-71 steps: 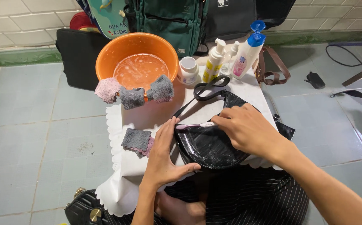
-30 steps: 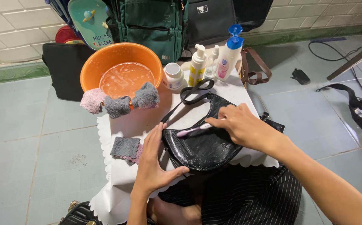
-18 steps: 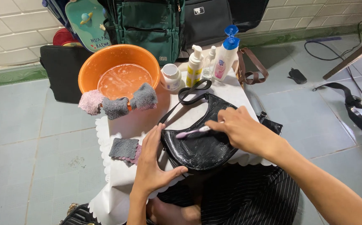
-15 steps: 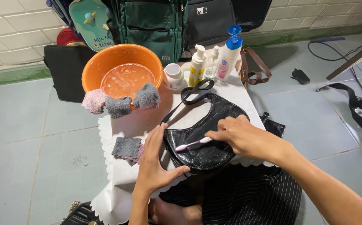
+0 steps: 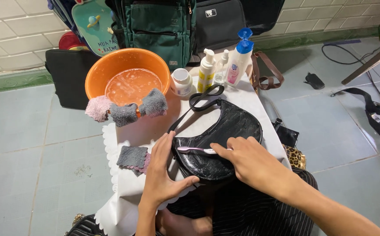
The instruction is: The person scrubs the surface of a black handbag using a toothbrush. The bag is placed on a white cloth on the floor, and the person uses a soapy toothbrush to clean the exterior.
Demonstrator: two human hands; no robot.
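One black handbag (image 5: 225,140) lies flat on the white-covered worktop (image 5: 150,126), just nearer you than the orange basin (image 5: 126,72). Your left hand (image 5: 166,175) lies open and flat, palm down, on the bag's left edge, thumb along its near rim. Your right hand (image 5: 251,159) is closed around one toothbrush (image 5: 194,150), pink-white, head pointing left and touching the bag's glossy face.

Counts: one basin with soapy water; three small cloths (image 5: 126,111) draped on its near rim, one pink, two grey; one more folded grey cloth (image 5: 133,158) on the worktop left of the bag. Right of the basin: one white jar (image 5: 182,81), three pump bottles (image 5: 225,67) close together. Behind the basin, a green backpack (image 5: 159,26) and a black one (image 5: 220,19) by the wall.

Versus half a second ago: the toothbrush sits in much the same spot on the bag, your right hand has moved little, left hand stays pressed on the bag. Bag, basin, cloths unmoved.
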